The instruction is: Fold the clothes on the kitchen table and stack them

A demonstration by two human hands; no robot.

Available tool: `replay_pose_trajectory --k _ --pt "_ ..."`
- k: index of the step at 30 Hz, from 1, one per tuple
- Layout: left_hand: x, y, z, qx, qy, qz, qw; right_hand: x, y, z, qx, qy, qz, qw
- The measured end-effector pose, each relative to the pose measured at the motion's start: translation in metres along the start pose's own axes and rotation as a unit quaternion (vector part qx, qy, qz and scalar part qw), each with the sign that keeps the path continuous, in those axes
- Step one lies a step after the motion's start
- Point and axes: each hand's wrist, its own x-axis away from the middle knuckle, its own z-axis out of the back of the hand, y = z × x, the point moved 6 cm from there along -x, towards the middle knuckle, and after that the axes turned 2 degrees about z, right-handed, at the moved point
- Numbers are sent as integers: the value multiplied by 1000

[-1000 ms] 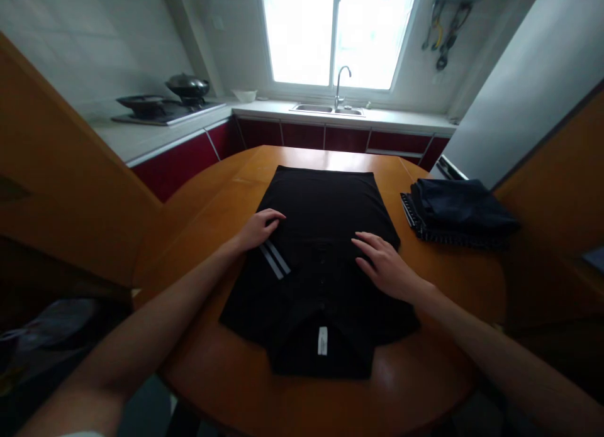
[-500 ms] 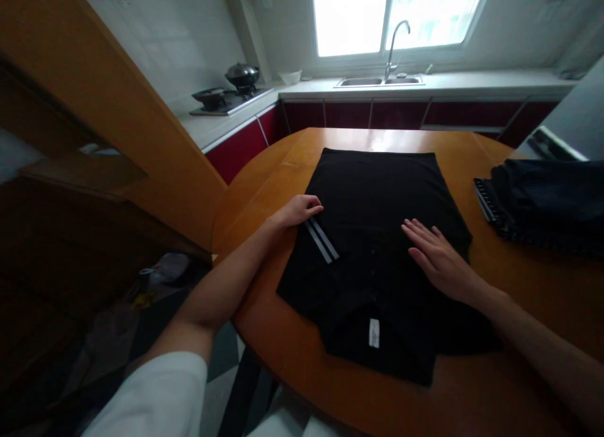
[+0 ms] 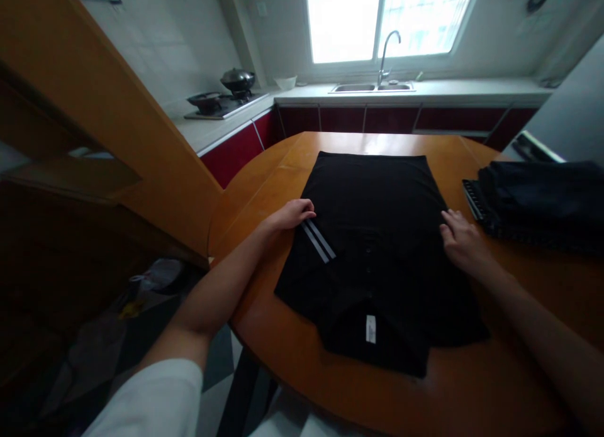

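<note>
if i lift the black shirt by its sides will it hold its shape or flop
It will probably flop: the black shirt lies flat and thin on the table. The open collar would likely sag, lacking visible support.

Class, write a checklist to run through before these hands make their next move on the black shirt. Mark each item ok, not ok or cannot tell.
1. Black shirt spread out on the wooden table: ok.
2. Left hand at one side edge, by the two pale stripes: ok.
3. Right hand at the opposite side edge: ok.
4. Pale stripes showing on both sides: not ok, only near the left hand.
5. Folded dark clothes apart from the shirt: ok.
6. Fabric underneath free of creases: cannot tell, hidden.
</note>
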Motion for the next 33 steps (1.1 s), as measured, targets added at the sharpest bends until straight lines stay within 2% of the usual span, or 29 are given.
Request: replay_pose_trajectory --k 7,10,12,15,17,18,20,23,25,27,29,33 --pt "-2 -6 1 -18 11 1 1000 2 0 -2 -4 10 3 1000" --pt "-2 -1 2 -40 28 -23 999 0 1 0 -3 6 -10 1000" --pt "-2 6 4 -55 68 -45 995 -4 6 10 -16 24 -24 999" --pt "-2 22 2 -52 122 -76 988 -11 17 39 -50 98 -39 993" --pt "-3 34 -6 -40 125 -97 987 -12 22 53 -55 125 -43 990" --pt "-3 39 -12 -37 119 -104 987 -12 21 54 -50 119 -41 991" --pt "-4 46 -26 -45 97 -104 989 -8 12 46 -22 74 -30 997" --pt "-6 49 -45 -82 54 -82 992 2 -15 15 45 -34 19 998" --pt "-8 47 -52 -106 38 -70 991 10 -31 -5 77 -105 46 990" --pt "-9 44 -54 -122 36 -65 990 14 -41 -15 91 -150 47 983" --pt "-10 43 -54 -131 36 -65 989 14 -46 -14 96 -150 34 983" --pt "-9 43 -54 -135 37 -66 988 15 -60 -2 90 -70 51 992"
